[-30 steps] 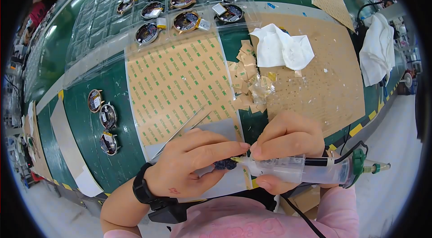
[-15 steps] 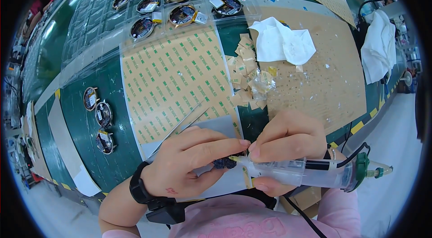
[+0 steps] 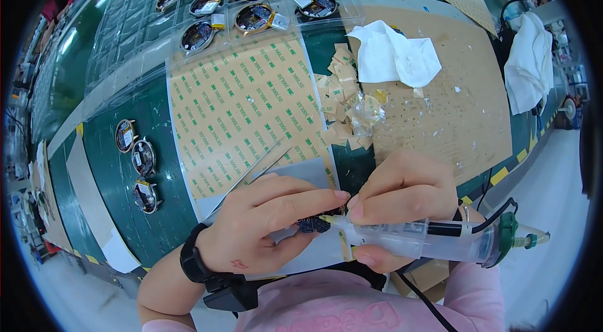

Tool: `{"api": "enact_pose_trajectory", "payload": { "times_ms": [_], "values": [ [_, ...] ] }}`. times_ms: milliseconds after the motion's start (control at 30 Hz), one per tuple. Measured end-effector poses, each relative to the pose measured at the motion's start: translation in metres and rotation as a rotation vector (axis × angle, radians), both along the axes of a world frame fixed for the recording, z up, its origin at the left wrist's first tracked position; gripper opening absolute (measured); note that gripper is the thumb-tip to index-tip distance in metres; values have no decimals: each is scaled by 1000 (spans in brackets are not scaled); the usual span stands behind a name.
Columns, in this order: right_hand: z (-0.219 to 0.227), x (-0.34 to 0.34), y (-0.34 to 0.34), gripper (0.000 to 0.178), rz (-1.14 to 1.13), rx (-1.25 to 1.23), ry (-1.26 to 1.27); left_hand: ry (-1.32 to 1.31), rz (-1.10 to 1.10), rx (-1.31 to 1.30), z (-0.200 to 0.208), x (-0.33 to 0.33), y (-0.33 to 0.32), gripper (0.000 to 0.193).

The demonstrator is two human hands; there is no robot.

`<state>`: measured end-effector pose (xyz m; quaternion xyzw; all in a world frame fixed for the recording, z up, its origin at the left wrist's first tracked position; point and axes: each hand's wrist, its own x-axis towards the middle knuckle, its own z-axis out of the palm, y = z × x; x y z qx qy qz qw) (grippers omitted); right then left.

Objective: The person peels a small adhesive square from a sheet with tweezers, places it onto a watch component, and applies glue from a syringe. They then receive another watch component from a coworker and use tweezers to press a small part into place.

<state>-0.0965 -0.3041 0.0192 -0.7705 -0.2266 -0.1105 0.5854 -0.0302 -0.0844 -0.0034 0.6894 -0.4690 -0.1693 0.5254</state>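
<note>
My left hand (image 3: pixel 264 219) is closed around a small dark round watch module (image 3: pixel 313 224), mostly hidden by my fingers. A clear dispensing syringe (image 3: pixel 389 236) with a green cap lies in my right hand (image 3: pixel 405 200). Its tapered yellowish tip points left and meets or nearly meets the module's edge; I cannot tell which. My right thumb and index finger are pinched near that tip, close to my left index fingertip. Beside my left hand, a pair of metal tweezers (image 3: pixel 256 168) rests on a tan adhesive-backed sheet (image 3: pixel 242 112) with green print.
Three open watch cases (image 3: pixel 144 157) lie on the green table at left. A clear compartment tray (image 3: pixel 132 59) at the back holds several more with batteries. Scraps of tan backing (image 3: pixel 342 84) and a white cloth (image 3: pixel 396 55) sit by a brown board (image 3: pixel 461 106).
Nearly nothing differs. The syringe and my right hand have shifted very slightly; both hands keep their hold.
</note>
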Motion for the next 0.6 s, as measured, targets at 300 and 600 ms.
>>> {"api": "enact_pose_trajectory", "payload": {
  "times_ms": [300,600],
  "values": [
    [-4,-1,-4,35,30,-99,-67,39,20,-10,1,-3,-2,51],
    [-4,-1,-3,35,20,-107,-82,-7,-11,-1,0,0,0,56]
  ]
}}
